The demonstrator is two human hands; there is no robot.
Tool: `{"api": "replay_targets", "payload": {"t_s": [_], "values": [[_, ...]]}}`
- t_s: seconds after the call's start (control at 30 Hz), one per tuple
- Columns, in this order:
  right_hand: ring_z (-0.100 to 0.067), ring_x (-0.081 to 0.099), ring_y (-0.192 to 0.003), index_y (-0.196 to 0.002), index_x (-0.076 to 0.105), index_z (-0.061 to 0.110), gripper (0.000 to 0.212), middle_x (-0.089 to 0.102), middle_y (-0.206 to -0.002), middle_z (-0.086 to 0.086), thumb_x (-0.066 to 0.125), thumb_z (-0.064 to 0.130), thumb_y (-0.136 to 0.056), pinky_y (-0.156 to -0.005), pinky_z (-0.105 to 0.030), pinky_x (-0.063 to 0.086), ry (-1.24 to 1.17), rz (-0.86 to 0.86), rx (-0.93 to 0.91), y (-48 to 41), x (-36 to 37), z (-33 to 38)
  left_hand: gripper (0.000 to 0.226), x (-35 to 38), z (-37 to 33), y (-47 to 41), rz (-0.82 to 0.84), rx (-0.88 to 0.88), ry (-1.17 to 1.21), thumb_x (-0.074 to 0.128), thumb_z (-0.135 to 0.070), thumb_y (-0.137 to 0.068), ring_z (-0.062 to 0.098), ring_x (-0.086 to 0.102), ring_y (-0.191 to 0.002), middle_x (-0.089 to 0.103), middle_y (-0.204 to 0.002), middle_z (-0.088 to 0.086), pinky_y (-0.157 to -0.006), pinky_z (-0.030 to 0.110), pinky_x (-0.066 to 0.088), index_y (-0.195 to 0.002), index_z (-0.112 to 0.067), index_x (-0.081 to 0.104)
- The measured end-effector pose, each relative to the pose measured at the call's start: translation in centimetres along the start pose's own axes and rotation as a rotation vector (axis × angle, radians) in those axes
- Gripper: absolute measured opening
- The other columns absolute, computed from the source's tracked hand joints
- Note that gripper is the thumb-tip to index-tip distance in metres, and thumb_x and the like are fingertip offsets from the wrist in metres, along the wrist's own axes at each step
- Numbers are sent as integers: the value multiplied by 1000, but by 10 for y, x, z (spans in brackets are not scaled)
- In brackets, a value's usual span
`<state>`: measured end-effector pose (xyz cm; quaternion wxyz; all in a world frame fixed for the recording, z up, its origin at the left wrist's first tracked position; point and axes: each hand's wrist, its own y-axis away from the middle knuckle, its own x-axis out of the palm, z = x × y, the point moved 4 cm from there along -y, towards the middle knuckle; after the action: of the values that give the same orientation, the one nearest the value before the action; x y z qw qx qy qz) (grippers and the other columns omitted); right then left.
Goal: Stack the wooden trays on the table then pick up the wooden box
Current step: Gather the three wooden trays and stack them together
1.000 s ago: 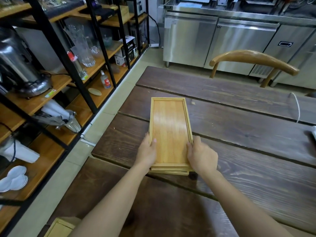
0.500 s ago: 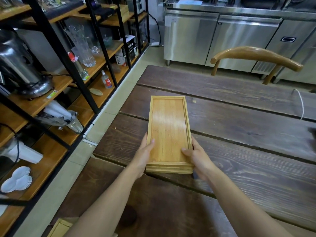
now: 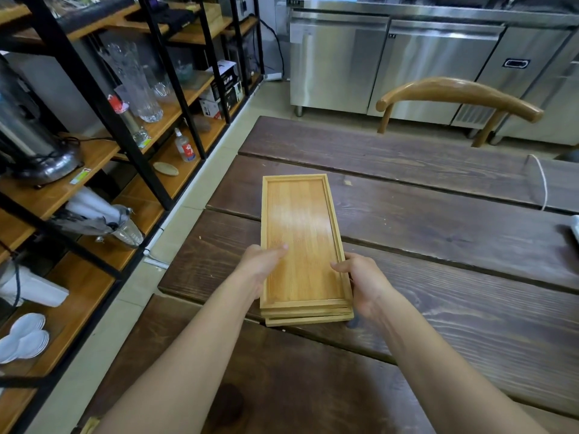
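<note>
A stack of three light wooden trays (image 3: 300, 227) lies lengthwise on the dark plank table (image 3: 438, 233), near its left end. My left hand (image 3: 260, 264) grips the stack's left edge, thumb resting inside the top tray. My right hand (image 3: 363, 280) grips the right edge, thumb over the rim. The lower trays stick out slightly at the near end. A sliver of a light wooden thing (image 3: 91, 426) shows at the bottom left edge; I cannot tell whether it is the wooden box.
Black-framed shelves (image 3: 94, 158) with glassware, bottles and white dishes stand along the left, across a narrow floor strip. A curved wooden chair back (image 3: 457, 95) rises behind the table. Steel cabinets (image 3: 407, 64) line the far wall. A white cable (image 3: 543, 186) lies at the right.
Both hands shifted from pressing the stack's near sides to gripping its edges with thumbs on top. The stack looks straighter, and it has moved slightly nearer.
</note>
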<state>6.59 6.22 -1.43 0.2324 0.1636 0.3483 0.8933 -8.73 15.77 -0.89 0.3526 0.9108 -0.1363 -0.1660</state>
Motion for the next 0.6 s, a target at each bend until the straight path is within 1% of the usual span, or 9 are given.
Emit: {"api": "replay_targets", "payload": {"t_s": [0.1, 0.13, 0.2, 0.27, 0.33, 0.4, 0.47, 0.53, 0.6], "values": [[-23, 54, -89, -124, 54, 8, 37, 60, -101, -6, 50, 3, -87, -74, -41, 44, -37, -9, -5, 3, -5, 4, 72, 2, 5, 1, 15, -21, 15, 66, -33, -87, 32, 37, -138, 40, -150, 15, -114, 49, 31, -145, -4, 34], [-22, 54, -86, -123, 55, 8, 37, 60, -97, -6, 52, 3, -86, -70, -39, 44, -51, -10, -4, 3, -8, 4, 72, 2, 7, 0, 16, -27, 18, 66, -32, -87, 31, 37, -138, 40, -150, 15, -113, 48, 29, -145, -3, 34], [-23, 55, -88, -122, 57, 8, 38, 61, -99, -7, 56, 4, -84, -64, -38, 45, -66, -4, -1, 3, -12, 5, 72, 3, 11, 0, 23, -42, 33, 67, -30, -87, 31, 37, -138, 41, -150, 15, -113, 49, 29, -145, -3, 34], [-25, 57, -93, -122, 58, 9, 40, 63, -106, -10, 59, 5, -82, -67, -40, 47, -55, 13, -1, 3, -16, 4, 69, 3, 14, 1, 9, -50, 40, 67, -30, -87, 32, 44, -132, 47, -144, 15, -111, 51, 35, -142, -3, 37], [-26, 58, -96, -122, 58, 12, 42, 64, -108, -11, 61, 7, -81, -73, -42, 47, -38, 34, -2, 3, -19, 4, 66, 1, 15, 2, -6, -58, 61, 67, -30, -87, 33, 50, -125, 52, -137, 14, -101, 50, 44, -139, -4, 38], [-26, 59, -94, -122, 56, 15, 42, 65, -106, -10, 62, 9, -81, -72, -40, 48, -18, 58, -22, 3, -19, 4, 67, 1, 16, 3, 35, -82, 94, 69, -34, -85, 33, 54, -118, 55, -131, 14, -92, 48, 49, -139, -6, 40], [-28, 62, -95, -124, 53, 20, 46, 65, -109, -11, 64, 10, -81, -73, -41, 52, 3, 69, -59, 2, -15, 4, 63, 5, 15, 6, 94, -97, 113, 68, -36, -85, 31, 58, -112, 60, -126, 13, -90, 47, 51, -136, -8, 45], [-29, 63, -97, -126, 52, 19, 44, 66, -111, -10, 63, 12, -83, -80, -44, 54, 47, 50, -104, 1, -12, 3, 61, 11, 16, 10, 103, -88, 135, 66, -37, -87, 30, 58, -110, 60, -126, 12, -87, 46, 51, -138, -12, 43], [-26, 63, -94, -123, 54, 18, 36, 66, -108, -8, 58, 15, -88, -75, -39, 53, 76, 54, -136, 4, -12, 2, 60, 18, 17, 13, 92, -46, 177, 61, -37, -91, 27, 57, -108, 57, -129, 10, -81, 44, 51, -143, -19, 37]]}}
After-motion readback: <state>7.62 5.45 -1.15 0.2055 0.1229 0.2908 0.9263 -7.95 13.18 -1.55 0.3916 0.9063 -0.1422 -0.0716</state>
